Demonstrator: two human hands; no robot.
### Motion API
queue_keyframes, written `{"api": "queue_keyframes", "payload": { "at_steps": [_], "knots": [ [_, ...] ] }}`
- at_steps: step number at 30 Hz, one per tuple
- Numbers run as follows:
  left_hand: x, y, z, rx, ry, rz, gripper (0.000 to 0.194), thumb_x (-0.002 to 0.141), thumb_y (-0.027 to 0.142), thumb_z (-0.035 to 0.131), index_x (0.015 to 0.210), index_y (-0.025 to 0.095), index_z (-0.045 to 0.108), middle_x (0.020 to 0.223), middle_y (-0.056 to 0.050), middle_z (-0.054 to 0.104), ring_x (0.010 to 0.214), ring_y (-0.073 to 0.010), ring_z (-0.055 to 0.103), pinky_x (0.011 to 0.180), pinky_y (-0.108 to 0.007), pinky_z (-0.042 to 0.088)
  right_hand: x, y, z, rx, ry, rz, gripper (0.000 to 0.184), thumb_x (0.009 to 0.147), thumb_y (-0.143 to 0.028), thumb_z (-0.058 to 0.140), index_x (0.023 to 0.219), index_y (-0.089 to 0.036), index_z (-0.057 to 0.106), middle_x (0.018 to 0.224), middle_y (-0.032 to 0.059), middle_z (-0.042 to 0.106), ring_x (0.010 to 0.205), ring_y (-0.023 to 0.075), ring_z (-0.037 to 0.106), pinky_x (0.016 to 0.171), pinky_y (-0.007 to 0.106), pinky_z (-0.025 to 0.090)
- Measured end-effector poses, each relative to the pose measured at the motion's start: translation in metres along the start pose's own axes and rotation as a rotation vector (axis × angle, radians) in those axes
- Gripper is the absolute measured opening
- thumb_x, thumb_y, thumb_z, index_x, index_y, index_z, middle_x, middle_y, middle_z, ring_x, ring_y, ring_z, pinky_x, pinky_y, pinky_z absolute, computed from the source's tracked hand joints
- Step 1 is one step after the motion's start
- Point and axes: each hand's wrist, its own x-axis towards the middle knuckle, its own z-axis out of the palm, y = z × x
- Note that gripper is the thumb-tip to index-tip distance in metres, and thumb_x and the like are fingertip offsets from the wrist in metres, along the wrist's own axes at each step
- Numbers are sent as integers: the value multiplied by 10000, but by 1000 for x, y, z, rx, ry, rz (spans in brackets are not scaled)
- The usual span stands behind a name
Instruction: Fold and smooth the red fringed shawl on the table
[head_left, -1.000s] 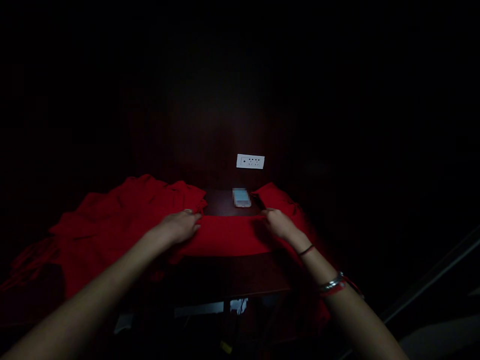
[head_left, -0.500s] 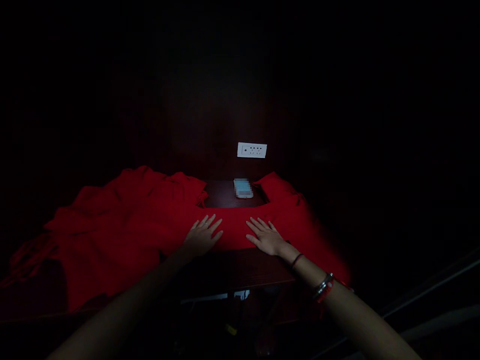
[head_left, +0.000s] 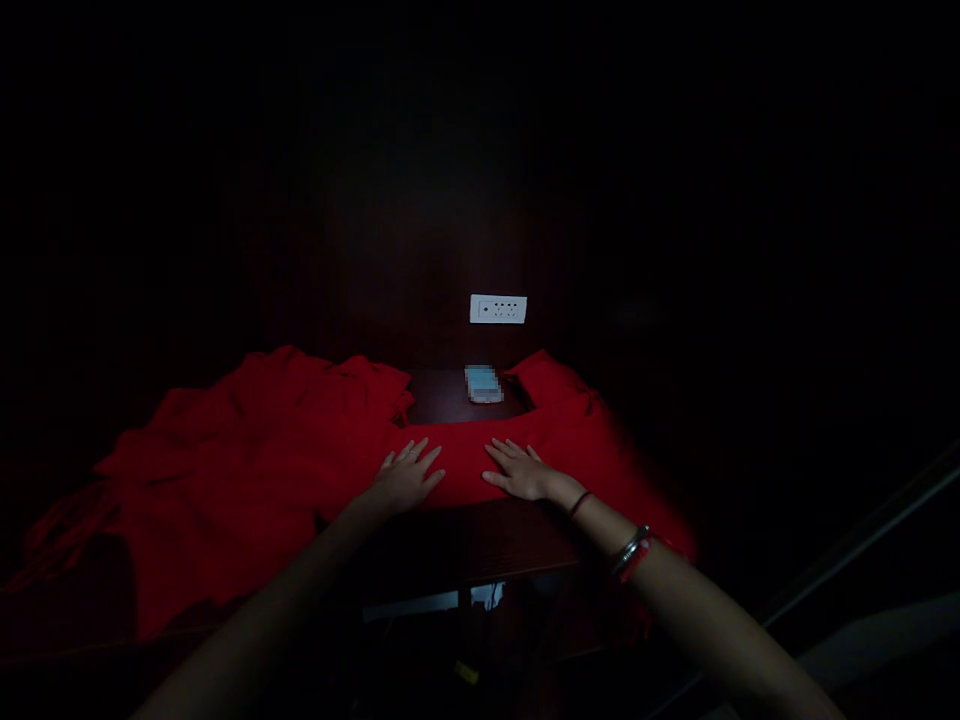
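A large red cloth (head_left: 247,470) lies spread over a dark wooden table (head_left: 465,540), bunched at the left and draped off the right side. My left hand (head_left: 405,478) rests flat on the cloth's folded middle strip, fingers spread. My right hand (head_left: 521,470) lies flat beside it on the same strip, fingers stretched out, with bangles and a thread on the wrist. Neither hand grips anything.
A phone (head_left: 484,384) lies on the bare table top just beyond the cloth. A white socket plate (head_left: 498,309) is on the dark wall behind. The room is very dark; a pale object shows under the table's front edge.
My hands moved from the strip's outer ends, where they were curled on the cloth, toward the middle and opened flat. Since half a second ago they have barely shifted.
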Motion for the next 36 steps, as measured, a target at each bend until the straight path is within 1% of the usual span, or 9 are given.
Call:
{"api": "queue_keyframes", "payload": {
  "at_steps": [4,7,9,13,18,22,26,30,36],
  "knots": [
    [25,18,-5,-18,131,-12,505,830,403,203,1275,176,274,1360,-97,186,1234,-244,160,962,-441,191,24,-8,-6,-82,236,-54,670,786,-579,141,1316,-170,165,1380,72,104,1250,225,32,984,448,41],
    [36,22,3,-21,59,-100,533,815,452,189,1280,204,264,1365,-69,168,1237,-255,143,962,-464,178,32,6,-3,-149,197,-42,628,802,-553,115,1315,-194,163,1376,59,134,1249,223,50,978,470,38],
    [39,20,11,-14,24,-152,547,803,479,183,1281,224,261,1364,-62,173,1235,-258,147,968,-460,163,27,30,-3,-186,146,43,602,810,-538,89,1309,-216,189,1371,56,156,1246,234,73,966,498,44],
    [39,16,16,-8,26,-162,547,794,489,190,1280,246,256,1364,-56,172,1235,-249,154,969,-448,164,3,97,-18,-351,229,184,491,832,-480,154,1275,-297,262,1367,3,178,1245,245,67,942,543,-16],
    [38,17,14,-11,46,-172,537,794,478,204,1278,253,257,1361,-49,188,1233,-249,164,961,-461,170,-12,145,-49,-352,291,373,471,840,-429,202,1285,-281,245,1365,33,188,1230,278,122,923,536,142],
    [38,18,16,-4,71,-167,533,794,472,212,1272,243,278,1354,-54,215,1226,-253,186,956,-461,179,-2,145,-77,-378,357,311,392,842,-282,264,1197,-191,403,1229,105,410,1132,216,337,909,398,256],
    [38,17,17,-1,87,-162,526,794,461,226,1267,239,290,1350,-60,225,1223,-255,197,952,-460,189,12,142,-97,-388,233,305,297,748,-221,458,1032,-200,544,1055,100,547,1004,233,460,857,414,281],
    [37,17,16,23,96,-161,513,797,439,242,1260,228,308,1344,-68,236,1217,-256,214,947,-463,199,16,151,-117,-362,226,310,215,740,-201,470,911,-199,600,959,63,595,915,192,517,799,317,334],
    [33,22,10,37,85,-126,507,806,420,236,1270,223,287,1341,-65,243,1216,-253,219,942,-464,209,10,157,-153,-310,286,293,242,799,-200,382,927,-135,577,931,73,600,822,136,530,682,194,355]
  ]
}}
